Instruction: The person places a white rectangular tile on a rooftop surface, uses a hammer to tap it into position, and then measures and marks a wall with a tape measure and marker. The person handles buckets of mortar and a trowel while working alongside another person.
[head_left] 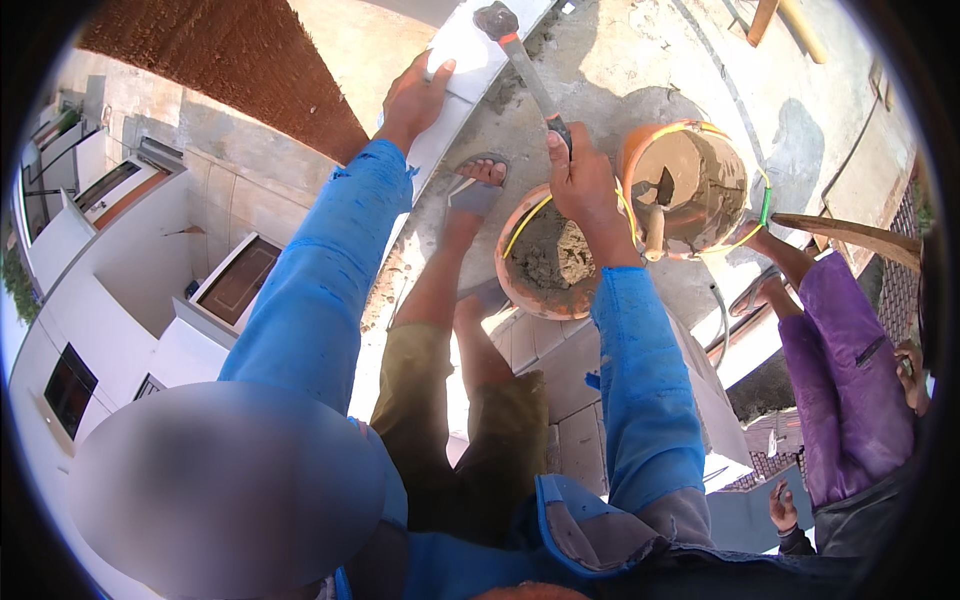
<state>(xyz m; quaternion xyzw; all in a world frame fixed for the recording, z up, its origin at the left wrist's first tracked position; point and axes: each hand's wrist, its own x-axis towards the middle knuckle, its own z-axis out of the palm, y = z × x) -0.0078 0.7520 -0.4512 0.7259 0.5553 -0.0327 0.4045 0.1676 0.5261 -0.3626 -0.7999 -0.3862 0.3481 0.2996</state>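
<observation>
My left hand (414,98) grips the edge of a white block (462,62) on top of the wall, its thumb lying on the upper face and its fingers partly hidden at the outer side. In my right hand (582,182) is a hammer (532,78) with a dark head, a grey shaft with an orange band, and a black grip. The hammer is raised, and its head appears near the block; I cannot tell if they touch. Below my right hand stands an orange bucket (512,285) of grey mortar. Beside it, a second orange bucket (632,150) holds a wooden-handled trowel (655,232).
Another person in purple trousers (850,370) stands at the right, near a wooden plank (850,228). A brown rough-faced beam (230,70) crosses the upper left. White houses (120,270) lie far below, beyond the wall. Pale blocks (575,365) are stacked near my legs.
</observation>
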